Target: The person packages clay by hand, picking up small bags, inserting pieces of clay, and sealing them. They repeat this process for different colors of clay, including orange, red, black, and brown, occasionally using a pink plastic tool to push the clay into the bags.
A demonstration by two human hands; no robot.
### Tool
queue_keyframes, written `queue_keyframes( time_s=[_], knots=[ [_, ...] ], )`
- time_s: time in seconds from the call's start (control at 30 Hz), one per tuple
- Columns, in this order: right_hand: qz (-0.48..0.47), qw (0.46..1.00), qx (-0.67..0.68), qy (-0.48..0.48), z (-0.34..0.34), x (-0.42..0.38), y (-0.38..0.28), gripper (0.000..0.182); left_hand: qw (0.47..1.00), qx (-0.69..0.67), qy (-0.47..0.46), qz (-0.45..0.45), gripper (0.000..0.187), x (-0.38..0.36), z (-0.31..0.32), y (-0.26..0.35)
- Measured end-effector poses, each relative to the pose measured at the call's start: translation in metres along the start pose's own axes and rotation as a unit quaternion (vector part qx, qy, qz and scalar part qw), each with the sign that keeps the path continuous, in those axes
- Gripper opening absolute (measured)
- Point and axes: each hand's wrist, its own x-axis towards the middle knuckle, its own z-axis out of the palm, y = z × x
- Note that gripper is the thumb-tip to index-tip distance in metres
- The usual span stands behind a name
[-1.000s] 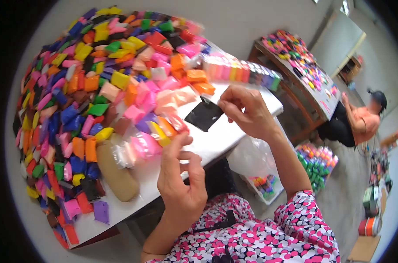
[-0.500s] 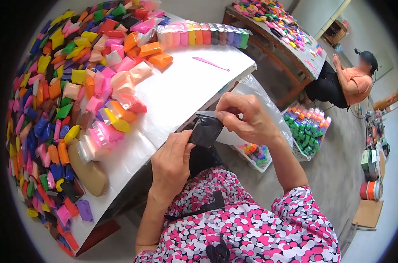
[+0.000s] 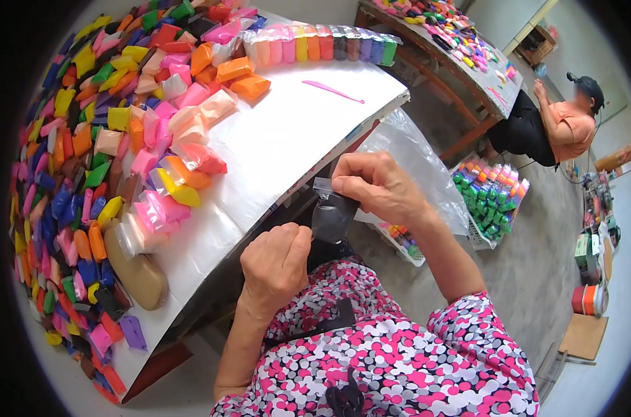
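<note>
A small clear plastic bag with black clay (image 3: 333, 219) hangs upright over my lap, just off the table's front edge. My right hand (image 3: 381, 184) pinches its top edge between thumb and forefinger. Close at the bag's left side, my left hand (image 3: 276, 260) is closed with its fingers curled under; what they hold, if anything, is hidden. The white table (image 3: 287, 139) beyond carries a large heap of coloured clay packets (image 3: 86, 160). A pink plastic clay knife (image 3: 333, 91) lies on the bare part of the tabletop.
A row of wrapped clay packets (image 3: 322, 45) lines the table's far edge. Baskets of packets (image 3: 492, 201) stand on the floor at right, near a clear plastic sheet (image 3: 416, 167). Behind them a person (image 3: 565, 125) sits by another table (image 3: 461, 62). A tan slab (image 3: 138, 278) lies beside the heap.
The black clay bag has turned more upright and hangs from my right hand. My left hand has drawn down from its upper corner and curled closed.
</note>
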Motion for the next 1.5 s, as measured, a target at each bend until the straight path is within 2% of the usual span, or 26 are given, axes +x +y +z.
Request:
queue_keyframes(
  time_s=[0.17, 0.27, 0.37, 0.47, 0.57, 0.6, 0.7, 0.73, 0.83, 0.93, 1.13, 1.33, 1.5],
  knots=[
    [0.119, 0.978, 0.170, 0.033, 0.011, -0.006, 0.008, 0.017, 1.000, 0.003, -0.015, 0.004, 0.014, -0.009, 0.004, 0.003],
    [0.134, 0.954, 0.266, 0.033, 0.019, -0.007, 0.031, 0.016, 0.997, -0.068, 0.009, -0.032, 0.014, -0.013, 0.010, 0.002],
    [0.113, 0.956, 0.267, 0.052, 0.026, -0.009, 0.036, 0.018, 0.988, -0.126, 0.024, -0.082, 0.013, -0.014, 0.013, 0.002],
    [-0.029, 0.977, 0.041, 0.209, 0.035, -0.017, 0.030, 0.017, 0.982, -0.144, 0.022, -0.119, 0.012, -0.013, 0.014, 0.003],
    [-0.216, 0.929, -0.134, 0.271, 0.031, -0.033, 0.039, 0.014, 0.980, -0.142, 0.027, -0.138, 0.012, -0.012, 0.017, 0.003],
    [-0.237, 0.927, -0.162, 0.240, 0.029, -0.042, 0.035, 0.010, 0.980, -0.139, 0.030, -0.141, 0.012, -0.011, 0.016, 0.003],
    [-0.295, 0.912, -0.206, 0.198, 0.037, -0.048, 0.024, 0.019, 0.982, -0.131, 0.033, -0.133, 0.012, -0.007, 0.016, 0.003],
    [-0.308, 0.900, -0.233, 0.202, 0.039, -0.047, 0.022, 0.026, 0.983, -0.129, 0.033, -0.128, 0.012, -0.005, 0.017, 0.003],
    [-0.306, 0.896, -0.229, 0.225, 0.046, -0.041, 0.029, 0.024, 0.983, -0.130, 0.036, -0.121, 0.011, -0.003, 0.019, 0.004],
    [-0.294, 0.917, -0.175, 0.204, 0.045, -0.040, 0.028, 0.022, 0.983, -0.127, 0.046, -0.122, 0.011, -0.003, 0.020, 0.003],
    [-0.313, 0.905, -0.206, 0.199, 0.046, -0.039, 0.034, 0.017, 0.994, -0.062, 0.041, -0.074, 0.009, -0.001, 0.019, 0.002],
    [-0.389, 0.804, -0.361, 0.269, 0.052, -0.039, 0.034, 0.014, 0.998, 0.038, 0.058, -0.005, 0.008, 0.005, 0.016, 0.004],
    [-0.405, 0.790, -0.380, 0.261, 0.058, -0.039, 0.055, 0.014, 0.998, 0.054, 0.038, 0.004, 0.012, -0.005, 0.025, -0.003]
  ],
)
